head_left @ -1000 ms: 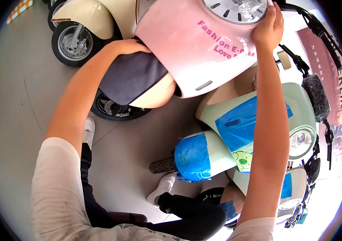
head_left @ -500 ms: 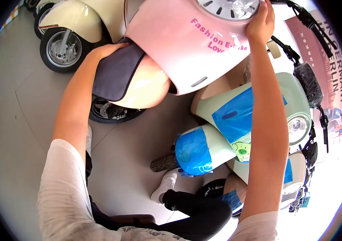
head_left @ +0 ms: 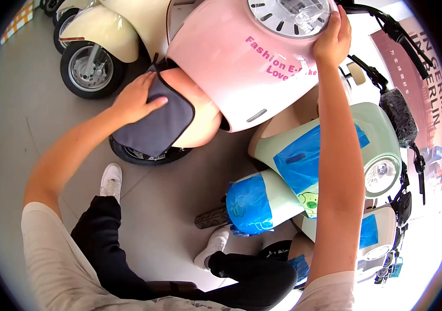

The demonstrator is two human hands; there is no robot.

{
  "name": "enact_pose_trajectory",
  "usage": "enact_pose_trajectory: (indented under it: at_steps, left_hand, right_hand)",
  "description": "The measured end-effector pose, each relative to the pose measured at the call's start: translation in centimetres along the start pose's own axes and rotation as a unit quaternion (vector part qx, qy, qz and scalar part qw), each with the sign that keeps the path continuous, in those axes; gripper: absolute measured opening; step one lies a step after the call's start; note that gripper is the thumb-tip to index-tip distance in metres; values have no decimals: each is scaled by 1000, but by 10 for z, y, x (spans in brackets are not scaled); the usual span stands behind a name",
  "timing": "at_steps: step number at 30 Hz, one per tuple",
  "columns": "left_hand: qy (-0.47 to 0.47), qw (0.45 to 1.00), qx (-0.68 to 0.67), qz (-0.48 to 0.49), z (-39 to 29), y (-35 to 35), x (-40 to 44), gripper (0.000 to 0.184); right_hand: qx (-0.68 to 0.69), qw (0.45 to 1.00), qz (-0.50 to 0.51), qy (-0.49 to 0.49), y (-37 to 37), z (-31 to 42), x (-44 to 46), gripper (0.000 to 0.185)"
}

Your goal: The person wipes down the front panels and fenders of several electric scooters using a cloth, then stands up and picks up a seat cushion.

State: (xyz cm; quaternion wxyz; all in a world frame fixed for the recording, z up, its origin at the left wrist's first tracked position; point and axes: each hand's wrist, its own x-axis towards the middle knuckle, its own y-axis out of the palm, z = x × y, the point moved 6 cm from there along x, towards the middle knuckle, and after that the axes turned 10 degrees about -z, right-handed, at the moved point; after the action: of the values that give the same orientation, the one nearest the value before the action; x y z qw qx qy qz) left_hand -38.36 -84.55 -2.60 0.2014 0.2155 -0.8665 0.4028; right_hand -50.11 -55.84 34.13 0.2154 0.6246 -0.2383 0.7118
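My left hand [head_left: 140,98] lies with fingers spread on a dark grey cloth [head_left: 171,122], which drapes over the pinkish-orange front fender [head_left: 208,116] of a pink scooter. At the upper right, my right hand [head_left: 333,41] rests against the edge of the scooter's round headlight [head_left: 288,15], its fingers apart. Pink lettering runs across the glossy front panel [head_left: 236,67] between my hands. Below the fender, part of the black front wheel [head_left: 151,158] shows under the cloth.
A cream scooter [head_left: 101,31] stands at the upper left. To the right is a mint green scooter [head_left: 376,124] with blue film [head_left: 304,155] on its front and fender. More scooters stand behind it. My white shoes [head_left: 111,181] are on the grey floor [head_left: 153,217].
My left hand has left the gap beside the front panel and moved down and left onto the cloth. The cloth has slid left and down along the fender. My right hand stays by the headlight.
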Motion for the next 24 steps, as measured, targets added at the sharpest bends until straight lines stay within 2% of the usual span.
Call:
enact_pose_trajectory:
  at_steps: [2,3,6,13,16,17,19,20,21,23,24]
  left_hand:
    - [134,981,136,-33,-42,-4,-7,97]
    - [133,981,136,-31,-62,-2,-10,106]
    - [161,972,157,-72,-96,17,-24,109]
    - [241,955,164,-54,-120,54,-46,103]
    - [310,924,223,32,-124,78,-51,93]
    - [309,924,222,31,-125,85,-51,93]
    - [421,855,301,28,-136,102,-58,89]
    - [437,830,345,24,-143,107,-58,75]
    - [436,831,345,24,-147,115,-57,75]
    - [464,763,450,11,-152,146,-56,63]
    - [459,743,484,44,-153,162,-53,58]
  right_hand:
    - [-3,1000,-2,5,-1,1,-1,56]
    - [-2,1000,-2,2,0,1,-1,56]
    - [13,1000,-20,-18,0,2,1,57]
    - [1,1000,5,-8,1,1,2,57]
    - [1,1000,5,-11,1,0,1,57]
    - [0,1000,5,-12,0,1,1,58]
    - [-4,1000,5,-9,0,2,1,58]
    - [-9,1000,4,-5,-1,2,0,58]
    - [-9,1000,5,-5,0,3,0,58]
    - [0,1000,5,4,0,2,0,58]
    - [0,1000,7,3,0,1,0,58]
